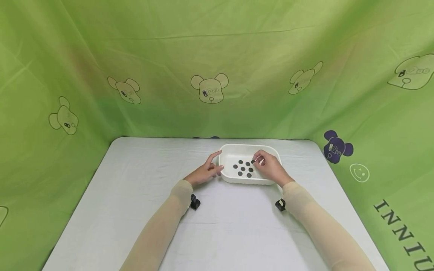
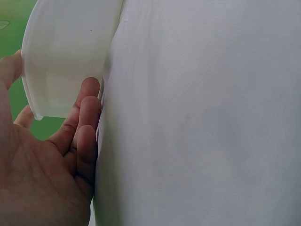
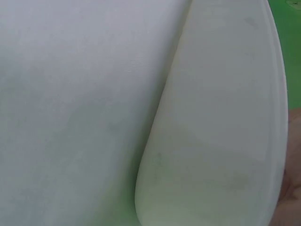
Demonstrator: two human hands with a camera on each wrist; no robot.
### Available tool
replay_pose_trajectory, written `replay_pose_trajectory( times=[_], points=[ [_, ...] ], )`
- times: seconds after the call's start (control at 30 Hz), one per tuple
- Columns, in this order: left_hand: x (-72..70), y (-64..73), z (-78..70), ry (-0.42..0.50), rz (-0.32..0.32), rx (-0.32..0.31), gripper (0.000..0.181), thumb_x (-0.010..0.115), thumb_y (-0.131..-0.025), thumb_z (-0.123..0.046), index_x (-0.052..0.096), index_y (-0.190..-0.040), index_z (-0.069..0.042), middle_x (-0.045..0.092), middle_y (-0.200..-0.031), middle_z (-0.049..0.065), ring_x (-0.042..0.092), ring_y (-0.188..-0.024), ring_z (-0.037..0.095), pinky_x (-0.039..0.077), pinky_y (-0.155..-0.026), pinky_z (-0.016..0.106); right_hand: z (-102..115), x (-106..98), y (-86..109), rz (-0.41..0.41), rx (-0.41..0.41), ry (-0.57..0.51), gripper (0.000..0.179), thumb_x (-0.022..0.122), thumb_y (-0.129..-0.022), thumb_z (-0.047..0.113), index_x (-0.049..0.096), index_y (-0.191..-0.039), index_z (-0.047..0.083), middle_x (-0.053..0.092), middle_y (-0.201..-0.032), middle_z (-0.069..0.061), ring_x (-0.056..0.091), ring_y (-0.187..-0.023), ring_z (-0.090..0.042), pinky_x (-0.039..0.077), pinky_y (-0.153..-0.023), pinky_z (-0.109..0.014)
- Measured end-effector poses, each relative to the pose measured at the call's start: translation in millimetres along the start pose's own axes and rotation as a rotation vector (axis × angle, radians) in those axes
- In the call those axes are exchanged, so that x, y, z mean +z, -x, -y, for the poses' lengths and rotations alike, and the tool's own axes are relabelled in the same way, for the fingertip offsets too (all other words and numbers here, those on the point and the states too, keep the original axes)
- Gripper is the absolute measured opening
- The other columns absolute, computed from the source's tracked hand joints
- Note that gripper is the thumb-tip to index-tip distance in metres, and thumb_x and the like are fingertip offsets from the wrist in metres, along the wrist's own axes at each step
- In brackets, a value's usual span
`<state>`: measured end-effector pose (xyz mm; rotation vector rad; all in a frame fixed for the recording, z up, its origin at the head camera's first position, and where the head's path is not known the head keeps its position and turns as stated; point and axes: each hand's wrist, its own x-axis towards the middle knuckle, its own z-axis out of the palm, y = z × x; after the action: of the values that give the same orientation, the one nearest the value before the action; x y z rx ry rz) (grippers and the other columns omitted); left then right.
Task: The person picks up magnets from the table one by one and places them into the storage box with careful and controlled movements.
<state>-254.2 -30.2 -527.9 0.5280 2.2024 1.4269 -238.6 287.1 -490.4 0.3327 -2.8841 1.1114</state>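
A white rectangular plastic tray stands toward the far side of the table, with several flat black discs on its floor. My left hand is at the tray's left end, its fingers fairly straight and touching the rim and outer wall. In the left wrist view, fingertips rest against that wall. Reaching over the right side, my right hand pinches a black disc between thumb and fingers inside the tray. The right wrist view has the tray's outer wall hiding most of this hand.
The table has a white cloth. Green curtains printed with bear heads enclose the back and both sides. A black mount sits at my left wrist and another at my right wrist, both on the inner side.
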Motion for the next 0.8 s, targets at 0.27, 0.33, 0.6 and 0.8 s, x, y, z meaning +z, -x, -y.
replay_pose_trajectory(
  times=[0.27,0.33,0.6,0.8],
  points=[
    [-0.3,-0.8,1.2,0.005,0.004,0.001,0.074,0.056,-0.109,-0.057,0.010,-0.167,-0.054,0.071,-0.110,0.005,0.064,-0.103,0.020,0.049,-0.092,0.037,-4.2,0.5,-4.3,0.020,0.068,0.032,0.011,0.069,-0.100,0.002,0.065,-0.110,0.003,0.071,-0.095,-0.013,0.063,-0.081,-0.022,0.050,-0.077,-0.038],
    [-0.3,-0.6,0.8,0.005,0.003,-0.001,0.074,0.055,-0.109,-0.057,0.010,-0.167,-0.054,0.071,-0.110,0.005,0.064,-0.104,0.020,0.049,-0.093,0.037,-5.0,0.6,-5.4,0.026,0.080,0.032,0.011,0.070,-0.100,0.003,0.065,-0.110,0.003,0.071,-0.096,-0.012,0.063,-0.082,-0.022,0.050,-0.077,-0.038],
    [0.0,-0.4,-0.2,0.008,-0.002,-0.003,0.073,0.056,-0.110,-0.055,0.011,-0.168,-0.053,0.071,-0.110,0.005,0.064,-0.103,0.020,0.049,-0.092,0.036,-9.6,2.0,-9.3,0.064,0.118,0.048,0.011,0.069,-0.100,0.005,0.065,-0.111,0.004,0.070,-0.098,-0.014,0.063,-0.085,-0.024,0.050,-0.079,-0.039],
    [-0.1,-0.8,0.4,0.009,-0.002,0.003,0.073,0.056,-0.110,-0.055,0.011,-0.167,-0.053,0.071,-0.109,0.005,0.063,-0.102,0.020,0.049,-0.091,0.035,-9.2,2.9,-10.7,0.103,0.151,0.057,0.013,0.069,-0.100,0.006,0.066,-0.112,0.003,0.070,-0.101,-0.016,0.064,-0.088,-0.028,0.051,-0.083,-0.043]
  ],
)
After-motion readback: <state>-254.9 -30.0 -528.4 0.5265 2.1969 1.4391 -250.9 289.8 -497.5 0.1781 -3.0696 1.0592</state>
